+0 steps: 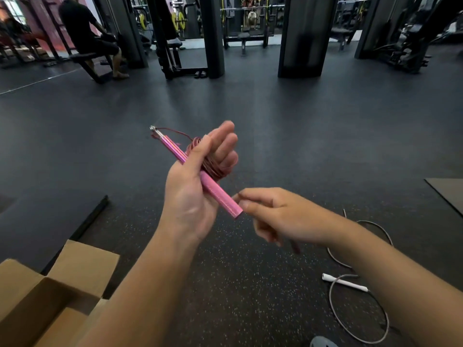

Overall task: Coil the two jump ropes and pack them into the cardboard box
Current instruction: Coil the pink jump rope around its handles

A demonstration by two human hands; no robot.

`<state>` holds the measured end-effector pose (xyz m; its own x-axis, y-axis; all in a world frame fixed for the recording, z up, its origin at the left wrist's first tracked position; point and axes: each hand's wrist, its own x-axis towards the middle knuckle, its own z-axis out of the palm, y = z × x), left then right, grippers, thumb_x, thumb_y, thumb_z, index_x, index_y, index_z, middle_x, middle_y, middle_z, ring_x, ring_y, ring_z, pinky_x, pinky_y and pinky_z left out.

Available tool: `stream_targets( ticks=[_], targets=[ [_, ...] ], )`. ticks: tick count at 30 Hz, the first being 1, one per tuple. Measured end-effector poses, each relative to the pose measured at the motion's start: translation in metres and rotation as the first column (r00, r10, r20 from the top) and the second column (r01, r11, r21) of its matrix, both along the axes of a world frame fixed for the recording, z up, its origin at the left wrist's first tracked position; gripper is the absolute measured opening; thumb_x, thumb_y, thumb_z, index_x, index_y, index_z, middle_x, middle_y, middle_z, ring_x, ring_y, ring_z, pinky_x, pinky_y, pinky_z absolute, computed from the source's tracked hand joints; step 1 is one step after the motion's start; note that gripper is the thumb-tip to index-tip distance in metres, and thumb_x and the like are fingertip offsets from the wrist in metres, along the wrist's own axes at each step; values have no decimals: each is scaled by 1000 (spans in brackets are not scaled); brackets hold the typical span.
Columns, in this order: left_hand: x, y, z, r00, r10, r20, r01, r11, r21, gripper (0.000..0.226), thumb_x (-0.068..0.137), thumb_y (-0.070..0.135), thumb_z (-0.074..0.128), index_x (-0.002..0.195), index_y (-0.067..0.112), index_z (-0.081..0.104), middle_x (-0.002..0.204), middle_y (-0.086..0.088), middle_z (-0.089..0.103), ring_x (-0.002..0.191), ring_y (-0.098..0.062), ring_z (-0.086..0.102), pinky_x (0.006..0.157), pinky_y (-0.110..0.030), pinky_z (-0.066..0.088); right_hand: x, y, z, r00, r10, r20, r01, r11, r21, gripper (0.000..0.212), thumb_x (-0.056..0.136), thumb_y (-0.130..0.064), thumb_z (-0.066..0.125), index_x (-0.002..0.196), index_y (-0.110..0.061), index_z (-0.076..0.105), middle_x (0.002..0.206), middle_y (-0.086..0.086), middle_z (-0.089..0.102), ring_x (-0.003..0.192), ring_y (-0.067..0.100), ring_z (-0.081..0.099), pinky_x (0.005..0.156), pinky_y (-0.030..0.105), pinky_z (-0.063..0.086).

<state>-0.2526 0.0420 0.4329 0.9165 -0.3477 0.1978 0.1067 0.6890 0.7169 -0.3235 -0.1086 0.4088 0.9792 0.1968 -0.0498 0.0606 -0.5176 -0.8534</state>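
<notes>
1. A pink jump rope handle (pixel 200 171) is held in the left hand (pixel 198 186), which is raised above the dark gym floor (pixel 250 108). The thumb is laid over the handle, while the fingers are only loosely bent behind it.
2. The handle is tilted, with its metal tip up and to the left and its flat end down and to the right.
3. A dark red cord (pixel 213 161) is wound in several loops around the handle and around the fingers of the left hand.
4. The right hand (pixel 273 216) is seen just beside the flat end of the handle. A thin piece of the cord seems to be pinched between its thumb and forefinger, but this part is blurred.
5. A second jump rope (pixel 355 316) is lying uncoiled on the floor at the lower right. Its white handle (pixel 345 281) is partly hidden by the right forearm.
6. A cardboard box (pixel 32 301) is standing open at the lower left, with its flaps up. No rope is seen in the visible part of it.
7. A person (pixel 85 28) is seated on a bench far behind, among gym machines.
</notes>
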Motion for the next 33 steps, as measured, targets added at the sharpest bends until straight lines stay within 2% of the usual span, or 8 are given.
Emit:
stream_targets(
  ticks=[2,4,6,8,15,20,26,33],
  targets=[
    [5,3,-8,949,131,287,-242,886,396,22,105,11,52,120,0,62,106,-6,80,94,-15,77,83,-30,61,0,-1,4,998,40,47,-35,994,-105,22,107,-25,49,121,-29,65,57,-18,59,50,-2,52,54,18,44],
    [8,7,-19,843,-8,538,-399,661,636,17,105,14,53,114,4,63,98,-2,79,87,-10,77,80,-29,61,1,-2,9,987,52,150,-14,970,-243,22,104,-20,52,117,-24,70,59,-35,58,57,-8,55,61,13,38],
    [8,9,-26,707,-211,675,-559,417,716,16,105,21,53,98,13,66,83,5,74,74,-6,70,70,-25,56,0,-4,13,963,19,269,67,949,-309,18,101,-18,59,104,-23,75,61,-30,62,61,-4,59,61,13,37],
    [7,11,-27,659,-289,695,-614,326,718,27,104,30,52,82,19,62,67,6,69,64,-6,66,63,-25,51,0,-7,13,930,-47,364,159,946,-283,13,96,-18,66,92,-23,77,64,-15,68,64,5,63,61,16,42],
    [5,12,-17,807,-396,438,-265,419,868,53,90,67,48,67,20,59,49,6,54,49,-12,54,60,-41,53,2,-17,10,858,-198,475,298,943,-146,15,80,-29,85,80,-18,75,70,0,73,65,19,65,62,31,50],
    [12,19,-16,834,-486,261,15,492,870,43,80,47,77,78,5,67,54,0,60,52,-15,57,56,-27,51,-4,-13,13,931,-109,348,144,987,-76,11,96,-16,65,89,-24,66,73,2,67,62,9,51,62,30,44],
    [12,22,-19,822,-511,251,80,540,838,25,96,19,68,73,11,66,60,-3,62,60,-20,61,64,-32,54,-5,-18,17,943,-67,326,118,983,-140,13,100,-12,60,99,-24,64,70,-17,59,64,1,50,62,14,37],
    [-2,12,-22,850,-508,140,241,611,754,32,100,21,61,70,11,66,44,2,38,38,-10,36,51,-28,48,-4,-19,20,924,-42,379,19,998,66,19,95,-7,52,108,-21,53,83,6,52,76,33,46,73,45,41]
  ],
)
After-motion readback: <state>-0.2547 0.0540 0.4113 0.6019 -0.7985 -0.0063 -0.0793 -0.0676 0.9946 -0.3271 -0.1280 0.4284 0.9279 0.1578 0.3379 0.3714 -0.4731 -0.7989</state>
